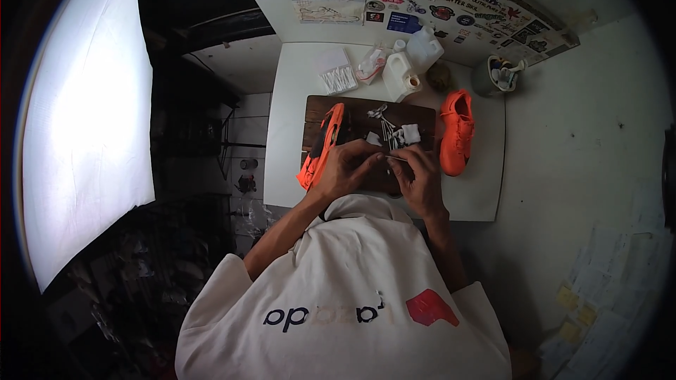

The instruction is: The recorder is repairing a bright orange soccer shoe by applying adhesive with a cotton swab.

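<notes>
Over the near part of a dark wooden board [318, 108], my left hand [345, 169] and my right hand [420, 181] meet with pinched fingertips. Between them runs a thin pale stick, apparently a cotton swab [396, 158], partly hidden by the fingers. Just beyond the fingertips lie several loose cotton swabs [386, 129] and white cotton pads [410, 134]. An orange shoe [327, 142] rests on its side at the board's left, close to my left hand. Its orange mate [458, 134] stands right of the board, beyond my right hand.
Along the back of the white table [285, 98] stand a box of cotton swabs [338, 79], a red-and-white packet [371, 63], white plastic jugs [401, 77] and a container of brushes [503, 76]. A sticker-covered panel [422, 0] rises behind. A bright white sheet [91, 112] hangs at left.
</notes>
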`<state>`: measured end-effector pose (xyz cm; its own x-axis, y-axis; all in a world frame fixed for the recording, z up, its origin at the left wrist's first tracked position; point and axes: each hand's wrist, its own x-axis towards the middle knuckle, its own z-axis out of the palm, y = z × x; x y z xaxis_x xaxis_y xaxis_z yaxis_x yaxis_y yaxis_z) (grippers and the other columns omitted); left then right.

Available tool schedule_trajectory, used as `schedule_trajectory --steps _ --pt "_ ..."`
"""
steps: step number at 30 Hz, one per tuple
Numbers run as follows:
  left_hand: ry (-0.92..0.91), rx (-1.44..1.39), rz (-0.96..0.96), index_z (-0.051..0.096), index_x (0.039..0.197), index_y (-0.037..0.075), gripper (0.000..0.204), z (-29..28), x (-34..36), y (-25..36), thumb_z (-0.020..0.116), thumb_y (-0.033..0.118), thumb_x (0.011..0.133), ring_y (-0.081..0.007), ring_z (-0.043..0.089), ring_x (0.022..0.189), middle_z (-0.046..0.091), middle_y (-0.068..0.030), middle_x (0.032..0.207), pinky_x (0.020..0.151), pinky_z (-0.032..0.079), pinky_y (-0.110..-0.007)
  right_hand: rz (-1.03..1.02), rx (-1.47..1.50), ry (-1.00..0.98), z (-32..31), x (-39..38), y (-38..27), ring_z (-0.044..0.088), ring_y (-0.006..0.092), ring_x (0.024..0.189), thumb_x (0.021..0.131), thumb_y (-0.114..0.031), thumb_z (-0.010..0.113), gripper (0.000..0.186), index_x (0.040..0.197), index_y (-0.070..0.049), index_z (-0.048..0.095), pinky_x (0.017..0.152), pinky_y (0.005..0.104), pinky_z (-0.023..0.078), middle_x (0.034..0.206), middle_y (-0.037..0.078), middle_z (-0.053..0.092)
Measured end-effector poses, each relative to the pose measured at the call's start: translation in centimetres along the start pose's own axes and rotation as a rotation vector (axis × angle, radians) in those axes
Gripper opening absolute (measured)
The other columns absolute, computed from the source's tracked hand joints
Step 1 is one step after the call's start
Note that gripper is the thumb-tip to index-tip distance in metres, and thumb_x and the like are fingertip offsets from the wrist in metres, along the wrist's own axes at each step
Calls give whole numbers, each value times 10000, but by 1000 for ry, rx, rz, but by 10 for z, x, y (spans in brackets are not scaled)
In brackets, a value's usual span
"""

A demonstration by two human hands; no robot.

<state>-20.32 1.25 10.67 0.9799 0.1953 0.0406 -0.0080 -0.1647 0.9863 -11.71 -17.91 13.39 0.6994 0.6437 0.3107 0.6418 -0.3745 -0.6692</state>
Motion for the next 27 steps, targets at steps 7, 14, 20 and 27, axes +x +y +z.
schedule_trajectory --steps 7,14,20,27 --pt "10 38 4 762 1093 -15 179 2 -1 -3 710 137 1016 -196 722 938 763 -117 1023 843 552 -324 -38 -14 -19 1 -2 6 648 309 891 966 -155 753 157 1074 -47 716 816 408 495 974 90 677" --pt "6 -43 -34 763 1101 -11 178 6 6 -3 714 138 1017 -170 712 934 760 -102 1003 852 556 -318 -44 48 10 -1 -1 9 655 278 836 958 -121 764 153 1068 -25 719 750 388 502 963 90 674" --pt "-64 -75 -12 676 1336 8 410 5 21 -6 758 215 992 -154 692 933 734 -94 1134 864 548 -314 69 188 75 -2 -4 24 641 281 822 939 -87 752 132 1062 -44 729 797 389 502 985 99 695" --pt "-40 127 48 413 1607 37 950 -8 87 -32 859 444 873 -206 710 939 645 -172 1312 857 570 -378 140 215 207 -13 4 38 609 174 744 967 -7 703 118 1084 1 713 646 321 479 954 88 664"
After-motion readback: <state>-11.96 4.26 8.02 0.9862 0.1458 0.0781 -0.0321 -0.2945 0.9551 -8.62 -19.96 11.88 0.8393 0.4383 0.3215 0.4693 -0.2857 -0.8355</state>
